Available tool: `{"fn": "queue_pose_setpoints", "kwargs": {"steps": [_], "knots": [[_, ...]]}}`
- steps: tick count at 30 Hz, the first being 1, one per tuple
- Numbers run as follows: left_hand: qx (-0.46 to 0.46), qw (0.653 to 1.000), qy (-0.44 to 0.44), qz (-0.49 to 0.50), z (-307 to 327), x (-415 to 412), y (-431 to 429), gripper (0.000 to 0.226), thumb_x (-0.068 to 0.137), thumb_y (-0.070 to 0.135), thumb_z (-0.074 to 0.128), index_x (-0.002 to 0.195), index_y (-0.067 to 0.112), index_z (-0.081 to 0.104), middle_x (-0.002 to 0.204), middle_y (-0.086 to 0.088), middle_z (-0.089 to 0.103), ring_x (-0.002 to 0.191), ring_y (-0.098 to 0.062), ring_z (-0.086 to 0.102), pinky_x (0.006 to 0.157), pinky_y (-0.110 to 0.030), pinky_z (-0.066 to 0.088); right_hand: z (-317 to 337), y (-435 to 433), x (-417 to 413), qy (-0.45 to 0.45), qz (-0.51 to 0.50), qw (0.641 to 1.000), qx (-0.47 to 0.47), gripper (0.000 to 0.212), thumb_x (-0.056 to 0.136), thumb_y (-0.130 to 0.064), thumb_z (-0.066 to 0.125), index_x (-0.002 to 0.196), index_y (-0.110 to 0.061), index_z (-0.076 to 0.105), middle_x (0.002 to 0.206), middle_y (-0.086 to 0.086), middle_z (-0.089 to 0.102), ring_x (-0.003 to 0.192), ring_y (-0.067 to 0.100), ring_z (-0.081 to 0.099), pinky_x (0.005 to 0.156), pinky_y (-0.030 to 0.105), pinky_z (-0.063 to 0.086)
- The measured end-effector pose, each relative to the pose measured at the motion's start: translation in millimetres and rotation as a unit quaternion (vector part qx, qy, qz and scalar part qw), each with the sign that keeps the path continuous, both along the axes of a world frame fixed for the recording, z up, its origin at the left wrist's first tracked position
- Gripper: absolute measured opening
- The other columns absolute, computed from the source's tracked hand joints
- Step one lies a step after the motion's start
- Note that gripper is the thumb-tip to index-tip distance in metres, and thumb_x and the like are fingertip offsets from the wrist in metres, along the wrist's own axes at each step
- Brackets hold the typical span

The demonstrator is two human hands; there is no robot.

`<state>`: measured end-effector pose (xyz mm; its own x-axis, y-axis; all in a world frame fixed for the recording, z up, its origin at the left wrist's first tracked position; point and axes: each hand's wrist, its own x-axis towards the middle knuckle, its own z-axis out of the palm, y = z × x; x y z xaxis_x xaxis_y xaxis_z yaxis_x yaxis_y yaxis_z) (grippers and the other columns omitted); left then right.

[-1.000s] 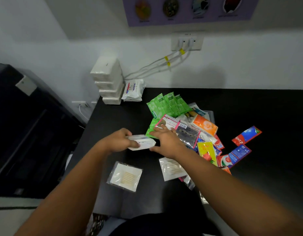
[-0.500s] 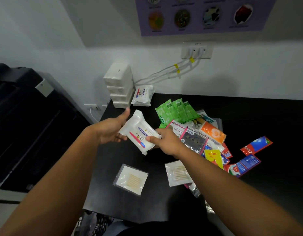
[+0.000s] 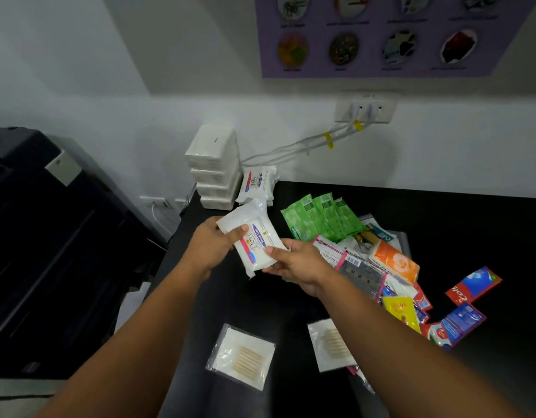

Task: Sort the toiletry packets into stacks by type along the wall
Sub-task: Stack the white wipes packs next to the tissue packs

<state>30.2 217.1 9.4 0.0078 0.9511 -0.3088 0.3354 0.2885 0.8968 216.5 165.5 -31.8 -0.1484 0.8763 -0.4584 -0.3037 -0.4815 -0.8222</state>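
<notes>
you're early on: both your left hand (image 3: pixel 211 247) and right hand (image 3: pixel 300 267) clamp a white soap packet (image 3: pixel 254 245) above the table (image 3: pixel 441 212), near two wall stacks (image 3: pixel 214 167), mixed pile (image 3: pixel 381 267) unsorted.

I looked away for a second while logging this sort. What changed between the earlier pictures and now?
The white Dove packet was lifted off the table from beside the pile and carried toward the wall, turned label-up. Both the left hand and the right hand kept hold of it. The white stack, the Dove packet at the wall and the loose pile stayed put.
</notes>
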Motion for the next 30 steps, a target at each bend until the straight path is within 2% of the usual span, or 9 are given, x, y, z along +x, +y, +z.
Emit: {"fn": "queue_pose_setpoints", "kwargs": {"steps": [4,7,10,12,15,20,22,25,30], "knots": [[0.014,0.999,0.037,-0.021,-13,-1,12,0.078,0.083,0.029,0.080,0.145,0.017,0.034,0.105,0.000,0.073,0.094,-0.015,0.072,0.087,-0.039,0.058,0,25,-16,-0.005,-0.069,0.997,-0.013,0.025,0.098,-0.011,0.059,0.121,-0.001,0.062,0.105,0.020,0.073,0.078,0.027,0.071,0.086,0.036,0.059],[0.031,0.997,0.057,-0.038,-20,-3,23,0.060,0.082,0.029,0.080,0.126,0.025,0.039,0.098,0.000,0.073,0.087,-0.019,0.073,0.086,-0.049,0.059,6,47,-22,0.001,-0.096,0.995,-0.009,0.020,0.099,-0.012,0.054,0.119,-0.009,0.059,0.107,0.019,0.073,0.073,0.026,0.071,0.085,0.037,0.059],[0.064,0.991,0.078,-0.086,-27,-2,44,0.038,0.081,0.028,0.080,0.102,0.028,0.048,0.105,0.003,0.073,0.089,-0.016,0.072,0.079,-0.046,0.061,8,72,-26,-0.030,-0.115,0.993,-0.011,0.012,0.099,-0.016,0.057,0.110,-0.014,0.054,0.103,0.016,0.073,0.071,0.026,0.071,0.078,0.040,0.060],[0.083,0.988,0.081,-0.097,-27,1,58,0.028,0.083,0.024,0.079,0.095,0.028,0.054,0.109,0.004,0.073,0.093,-0.015,0.071,0.080,-0.043,0.061,10,87,-26,-0.115,-0.112,0.987,-0.001,0.010,0.098,-0.022,0.058,0.106,-0.018,0.056,0.102,0.011,0.073,0.070,0.021,0.069,0.063,0.034,0.055],[0.090,0.988,0.071,-0.100,-26,10,83,0.022,0.087,0.022,0.075,0.098,0.025,0.056,0.108,0.001,0.073,0.088,-0.015,0.070,0.080,-0.040,0.060,10,115,-24,-0.274,-0.145,0.950,0.043,0.022,0.094,-0.028,0.061,0.109,-0.014,0.068,0.098,0.004,0.072,0.070,0.014,0.063,0.056,0.024,0.045],[0.096,0.981,0.106,-0.133,-25,23,110,0.025,0.091,0.018,0.070,0.112,0.016,0.056,0.116,-0.005,0.067,0.091,-0.018,0.065,0.071,-0.025,0.052,5,146,-23,-0.353,-0.167,0.919,0.054,0.029,0.094,-0.024,0.061,0.110,-0.001,0.071,0.093,0.007,0.068,0.079,0.019,0.063,0.057,0.024,0.042],[0.115,0.969,0.143,-0.164,-28,23,115,0.030,0.091,0.014,0.068,0.117,0.012,0.055,0.123,-0.008,0.065,0.103,-0.022,0.065,0.076,-0.024,0.049,-1,155,-23,-0.355,-0.166,0.919,0.038,0.031,0.093,-0.023,0.062,0.111,0.000,0.071,0.094,0.009,0.069,0.081,0.021,0.064,0.060,0.026,0.045],[0.159,0.947,0.198,-0.196,-34,24,119,0.040,0.092,0.008,0.063,0.131,0.009,0.053,0.134,-0.013,0.061,0.116,-0.029,0.062,0.087,-0.028,0.049,-9,168,-24,-0.349,-0.170,0.921,0.024,0.036,0.092,-0.023,0.062,0.117,0.000,0.069,0.107,0.014,0.071,0.095,0.027,0.068,0.082,0.037,0.055],[0.230,0.909,0.258,-0.232,-44,27,124,0.054,0.086,0.005,0.061,0.139,0.006,0.050,0.138,-0.019,0.051,0.119,-0.038,0.057,0.100,-0.045,0.049,-14,183,-28,-0.350,-0.159,0.923,0.023,0.036,0.096,-0.022,0.054,0.123,-0.002,0.066,0.118,0.017,0.069,0.106,0.031,0.065,0.095,0.043,0.052]]}}
